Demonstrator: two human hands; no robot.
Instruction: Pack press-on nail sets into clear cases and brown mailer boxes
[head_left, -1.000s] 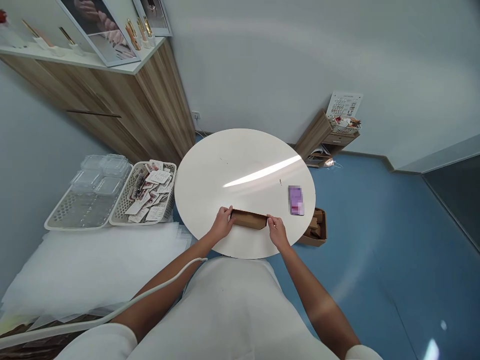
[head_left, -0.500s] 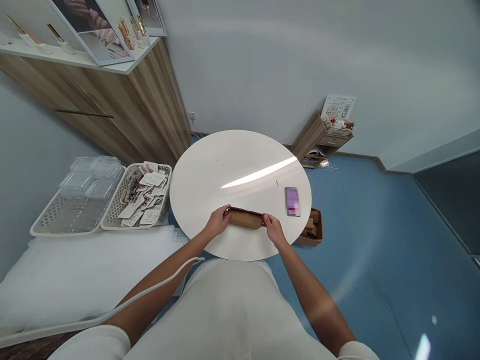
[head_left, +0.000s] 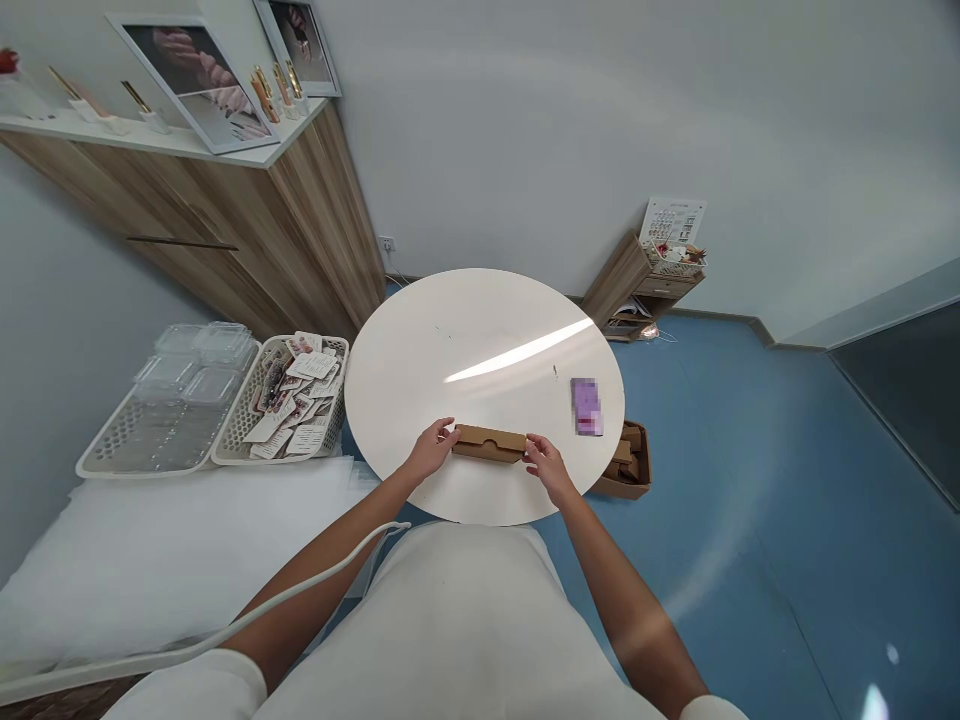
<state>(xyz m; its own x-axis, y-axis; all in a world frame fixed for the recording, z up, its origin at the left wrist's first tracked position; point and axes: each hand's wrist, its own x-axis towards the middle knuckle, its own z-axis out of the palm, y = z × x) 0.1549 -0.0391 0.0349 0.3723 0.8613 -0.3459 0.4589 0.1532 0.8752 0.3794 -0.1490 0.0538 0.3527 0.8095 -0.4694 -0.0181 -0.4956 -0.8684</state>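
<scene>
At far left a white basket (head_left: 120, 455) holds clear lidded tubs (head_left: 196, 355), their contents too faint to read. Beside it, a second basket (head_left: 330, 425) is heaped with printed cards (head_left: 289, 400). On the round table (head_left: 480, 340), near its front edge, lies a flat cardboard box (head_left: 489, 443). The left hand (head_left: 429, 452) pinches its left end, the right hand (head_left: 547, 466) its right end, fingers closed on the card. Further right lies a blurred purple card (head_left: 586, 406). A carton (head_left: 628, 465) of brown pieces stands on the floor, half hidden by the table.
</scene>
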